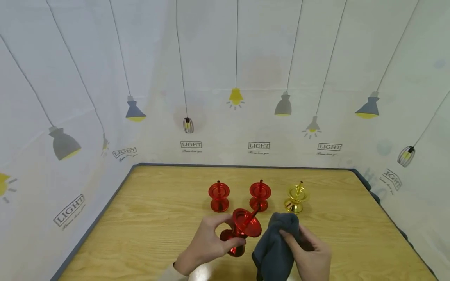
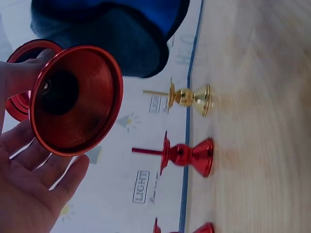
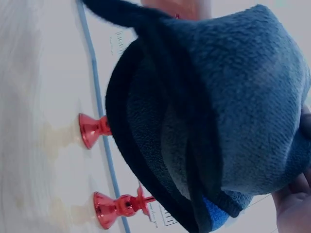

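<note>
My left hand [image 1: 211,240] grips a red metal candle holder [image 1: 247,223] by its middle, tilted to the right above the table. In the left wrist view the hollow underside of its flared base [image 2: 82,102] faces the camera. Beside it, my right hand [image 1: 311,249] pinches a dark blue-grey cloth [image 1: 277,246] bunched between thumb and fingers, its lower part hanging down. The cloth fills much of the right wrist view and hides part of that hand. A small gap shows between cloth and holder in the head view.
Behind the hands stand two red candle holders [image 1: 219,196] and a gold candle holder [image 1: 296,198], upright in a row on the wooden table [image 1: 151,218]. A white curtain [image 1: 211,58] printed with lamps surrounds the table's back and sides.
</note>
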The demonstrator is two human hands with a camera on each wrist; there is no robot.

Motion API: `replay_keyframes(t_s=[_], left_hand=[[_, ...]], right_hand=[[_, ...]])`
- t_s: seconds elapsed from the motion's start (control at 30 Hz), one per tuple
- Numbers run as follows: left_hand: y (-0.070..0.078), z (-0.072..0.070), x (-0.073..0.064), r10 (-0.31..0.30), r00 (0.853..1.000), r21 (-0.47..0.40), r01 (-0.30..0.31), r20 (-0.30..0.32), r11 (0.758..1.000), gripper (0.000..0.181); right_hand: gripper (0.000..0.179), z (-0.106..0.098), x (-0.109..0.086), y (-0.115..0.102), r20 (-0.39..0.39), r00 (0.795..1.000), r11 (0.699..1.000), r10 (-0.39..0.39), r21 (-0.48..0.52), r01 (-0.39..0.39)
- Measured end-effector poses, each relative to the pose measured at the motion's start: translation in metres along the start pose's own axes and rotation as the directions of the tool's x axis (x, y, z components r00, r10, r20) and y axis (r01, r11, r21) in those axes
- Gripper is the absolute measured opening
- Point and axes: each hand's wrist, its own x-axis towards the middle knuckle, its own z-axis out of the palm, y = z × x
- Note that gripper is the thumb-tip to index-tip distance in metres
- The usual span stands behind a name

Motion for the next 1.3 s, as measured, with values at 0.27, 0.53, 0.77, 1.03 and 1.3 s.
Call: replay_keyframes(t_s=[0.27, 0.53, 0.77, 1.03, 1.3], left_hand=[[0.007, 0.023, 0.000, -0.011, 0.999, -0.017, 0.012, 0.050, 1.000, 0.027], [0.010, 0.029, 0.005, -0.071, 0.992, -0.018, 0.074, 0.106, 0.997, 0.025], [0.010, 0.027, 0.004, 0.006, 0.994, 0.037, -0.010, 0.110, 0.999, 0.024], [0.009, 0.019, 0.001, -0.020, 0.985, -0.022, 0.024, 0.174, 0.999, 0.021], [0.003, 0.013, 0.001, -0.117, 0.946, -0.113, 0.157, 0.301, 0.981, 0.017]], right_hand=[[0.035, -0.003, 0.004, -0.004, -0.037, 0.994, 0.994, 0.100, 0.046, -0.098], [0.043, -0.002, 0.003, 0.003, 0.124, 0.963, 0.968, 0.239, 0.052, -0.247], [0.048, 0.000, 0.004, 0.007, 0.211, 0.936, 0.953, 0.282, 0.050, -0.298], [0.042, 0.003, 0.003, 0.006, 0.267, 0.935, 0.970, 0.233, 0.005, -0.243], [0.049, 0.008, 0.008, 0.009, 0.294, 0.907, 0.951, 0.303, -0.025, -0.310]])
